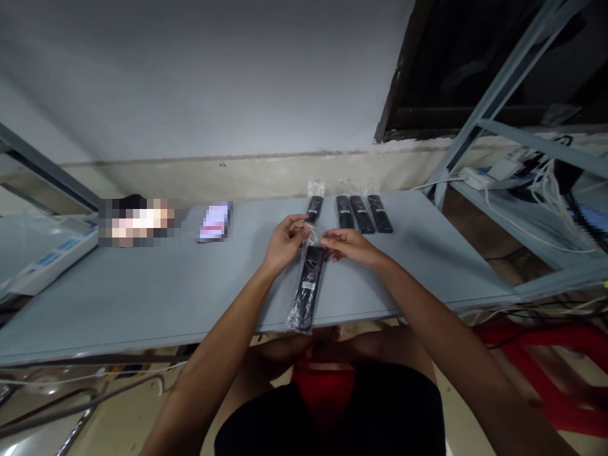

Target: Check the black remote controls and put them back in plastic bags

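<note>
A black object shaped like a remote control [311, 269], with a small white label, lies inside a clear plastic bag [298, 316] near the table's front edge. At the bag's far end, my left hand [286, 239] pinches the loose plastic from the left. My right hand [351, 246] closes its thumb and fingers on the same end from the right. Just beyond my hands lies another bagged black remote control [314, 208], its near end partly hidden. To its right, three more lie side by side: a left one [344, 212], a middle one [361, 214] and a right one [380, 213].
The grey table [142, 297] backs against a wall. On its left are a phone-like item [215, 221] and a blurred-out object [137, 221]. A long white box [52, 263] stands at the left edge. White cables [546, 190] crowd the right shelf; a red stool [546, 373] is below.
</note>
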The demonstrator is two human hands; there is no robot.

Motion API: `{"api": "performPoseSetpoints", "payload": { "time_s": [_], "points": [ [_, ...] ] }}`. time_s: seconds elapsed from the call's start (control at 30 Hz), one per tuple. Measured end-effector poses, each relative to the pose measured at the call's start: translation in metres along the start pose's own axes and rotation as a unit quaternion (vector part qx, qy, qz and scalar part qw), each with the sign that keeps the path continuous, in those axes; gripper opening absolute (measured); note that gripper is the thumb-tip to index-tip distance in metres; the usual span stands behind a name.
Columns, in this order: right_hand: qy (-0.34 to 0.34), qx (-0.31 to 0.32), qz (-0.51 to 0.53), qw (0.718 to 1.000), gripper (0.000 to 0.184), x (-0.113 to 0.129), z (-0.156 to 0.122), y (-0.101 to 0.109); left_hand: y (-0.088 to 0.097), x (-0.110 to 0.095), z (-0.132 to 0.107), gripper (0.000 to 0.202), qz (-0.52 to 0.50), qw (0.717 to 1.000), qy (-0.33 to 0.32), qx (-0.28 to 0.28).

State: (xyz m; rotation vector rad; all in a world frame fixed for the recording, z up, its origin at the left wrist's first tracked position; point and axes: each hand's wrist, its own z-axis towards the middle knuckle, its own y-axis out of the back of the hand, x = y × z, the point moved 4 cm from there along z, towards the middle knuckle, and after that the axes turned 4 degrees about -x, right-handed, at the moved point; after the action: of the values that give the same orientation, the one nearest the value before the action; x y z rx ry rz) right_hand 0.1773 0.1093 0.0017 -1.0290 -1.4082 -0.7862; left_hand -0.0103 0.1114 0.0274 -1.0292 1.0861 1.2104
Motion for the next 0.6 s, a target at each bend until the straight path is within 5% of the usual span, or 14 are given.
{"api": "performPoseSetpoints", "payload": {
  "time_s": [0.3,0.43,0.6],
  "points": [
    [0.023,-0.042,0.051,0.998,0.037,0.006,-0.002,0.005,-0.004,0.004,-0.003,0.057,-0.012,0.997,0.063,0.036],
    [0.054,-0.076,0.068,0.993,0.034,0.012,-0.003,0.010,-0.006,0.005,-0.005,0.041,-0.003,0.993,0.076,0.092],
    [0.031,0.018,0.131,0.991,0.024,0.017,-0.007,0.002,-0.001,0.003,-0.003,0.022,0.032,0.996,0.040,0.071]
  ]
}}
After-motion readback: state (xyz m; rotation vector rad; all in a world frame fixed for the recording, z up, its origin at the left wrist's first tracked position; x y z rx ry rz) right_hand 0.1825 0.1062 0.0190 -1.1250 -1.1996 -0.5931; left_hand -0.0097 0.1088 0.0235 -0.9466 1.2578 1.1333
